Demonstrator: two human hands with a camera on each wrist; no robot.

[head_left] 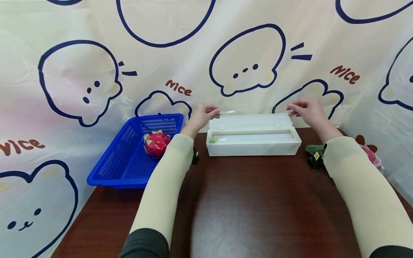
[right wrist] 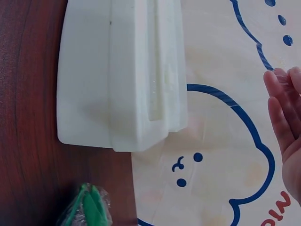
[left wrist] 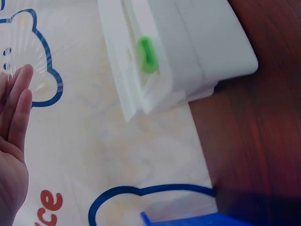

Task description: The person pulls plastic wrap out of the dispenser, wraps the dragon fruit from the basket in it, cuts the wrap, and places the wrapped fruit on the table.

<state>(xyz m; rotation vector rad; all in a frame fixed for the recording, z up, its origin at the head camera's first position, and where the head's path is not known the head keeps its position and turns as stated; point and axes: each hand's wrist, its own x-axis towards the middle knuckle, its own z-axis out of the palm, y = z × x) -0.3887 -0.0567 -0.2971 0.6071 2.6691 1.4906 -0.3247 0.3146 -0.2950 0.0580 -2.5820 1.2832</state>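
A white cling film dispenser box (head_left: pixel 253 147) sits at the back of the table with its lid (head_left: pixel 250 121) raised. Inside its long slot shows a pale roll, and a small green slider (left wrist: pixel 147 55) is at the left end. Behind the box, my left hand (head_left: pixel 202 117) pinches one side of a sheet of clear cling film (left wrist: pixel 41 79). My right hand (head_left: pixel 308 111) pinches the other side, fingertips bent toward the thumb. The film stretches between both hands above the lid and is barely visible in the head view.
At the left stands a blue plastic basket (head_left: pixel 111 163) with a red dragon fruit (head_left: pixel 156 144) in it. Right of the box lies a green item in clear wrap (right wrist: pixel 89 207), and a pink wrapped item (head_left: pixel 371 156) is partly behind my right sleeve. A printed cloth (head_left: pixel 200 64) hangs behind.
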